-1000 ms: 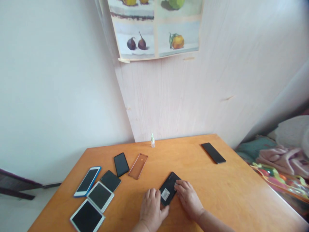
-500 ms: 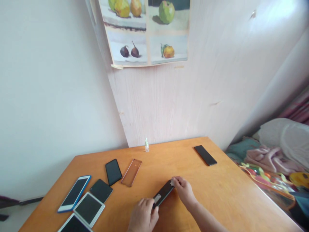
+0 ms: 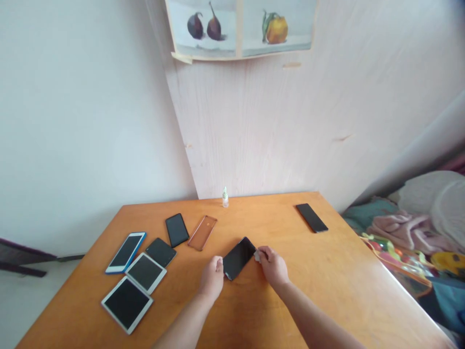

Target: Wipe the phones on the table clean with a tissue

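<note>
A black phone (image 3: 239, 259) is tilted over the near middle of the table, its dark screen facing up. My left hand (image 3: 212, 279) grips its left edge, with the thumb on top and the other fingers hidden beneath or behind. Pinched in my right hand (image 3: 272, 266) is a small whitish wipe (image 3: 257, 255), which touches or nearly touches the phone's right edge. Beyond the phone, a clear phone case with a pinkish rim (image 3: 202, 233) lies on the table.
On the wooden table (image 3: 337, 286), tablets and phones lie at the left, including a blue-edged tablet (image 3: 126, 253) and a white tablet (image 3: 127, 304). A small dropper bottle (image 3: 225, 198) stands at the back. Another black phone (image 3: 311, 217) lies at the back right.
The phone has been turned so its screen shows instead of its narrow edge. My left hand has shifted to its left side. The camera view has tilted down.
</note>
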A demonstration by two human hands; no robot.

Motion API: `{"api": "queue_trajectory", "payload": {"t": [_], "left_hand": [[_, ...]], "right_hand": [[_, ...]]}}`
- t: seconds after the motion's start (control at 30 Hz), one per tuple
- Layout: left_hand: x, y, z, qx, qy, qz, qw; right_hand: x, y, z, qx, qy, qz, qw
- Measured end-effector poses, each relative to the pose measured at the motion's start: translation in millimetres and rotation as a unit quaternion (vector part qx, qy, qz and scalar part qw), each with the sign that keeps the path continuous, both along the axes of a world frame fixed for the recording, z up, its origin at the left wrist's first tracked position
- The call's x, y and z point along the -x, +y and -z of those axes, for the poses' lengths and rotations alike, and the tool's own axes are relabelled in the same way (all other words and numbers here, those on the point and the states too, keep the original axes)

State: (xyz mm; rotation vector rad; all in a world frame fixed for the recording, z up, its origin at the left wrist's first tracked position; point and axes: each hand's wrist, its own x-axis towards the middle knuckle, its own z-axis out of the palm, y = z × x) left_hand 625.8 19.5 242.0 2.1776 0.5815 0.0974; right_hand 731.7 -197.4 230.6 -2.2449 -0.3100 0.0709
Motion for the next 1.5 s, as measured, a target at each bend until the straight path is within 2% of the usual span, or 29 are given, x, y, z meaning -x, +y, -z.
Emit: {"api": "queue_trajectory", "payload": {"t": [0.2, 0.33, 0.47, 0.67, 0.87, 1.03, 1.13, 1.23, 1.27, 1.37, 1.43, 1.5], "left_hand": [[-5, -7, 15.2, 0.002, -0.012, -0.03, 0.999], [-3, -16, 17.8, -0.024, -0.028, -0.041, 0.998], [-2, -23, 11.3, -0.076, -0.028, -0.01, 0.997], [-2, -26, 2.3, -0.091, -0.006, 0.007, 0.996], [2, -27, 0.2, -0.086, -0.019, 0.013, 0.996], [15, -19, -7.2, -0.165, -0.047, 0.067, 0.983], [22, -11, -5.1, -0.193, -0.075, 0.097, 0.973], [26, -7, 0.9, -0.194, -0.099, 0.113, 0.969], [26, -7, 2.8, -0.193, -0.103, 0.112, 0.969], [27, -8, 6.1, -0.191, -0.11, 0.103, 0.97], [27, -9, 6.2, -0.188, -0.112, 0.102, 0.97], [27, -9, 5.1, -0.186, -0.11, 0.1, 0.971]], "right_hand": [[13, -9, 4, 0.043, -0.023, 0.001, 0.999], [9, -9, 6, 0.051, -0.028, -0.007, 0.998], [-1, 3, 4, 0.068, -0.042, -0.019, 0.997], [-9, 22, 0, 0.127, -0.075, -0.04, 0.988], [-9, 21, 1, 0.185, -0.104, -0.055, 0.976], [-12, 13, -1, 0.207, -0.117, -0.096, 0.967], [-1, 12, -7, 0.235, -0.138, -0.104, 0.956], [31, 17, -12, 0.29, -0.162, -0.113, 0.937], [44, 19, -13, 0.301, -0.164, -0.134, 0.93], [71, 22, -13, 0.293, -0.169, -0.274, 0.9], [70, 19, -12, 0.299, -0.162, -0.303, 0.89], [55, 14, -13, 0.326, -0.149, -0.258, 0.897]]}}
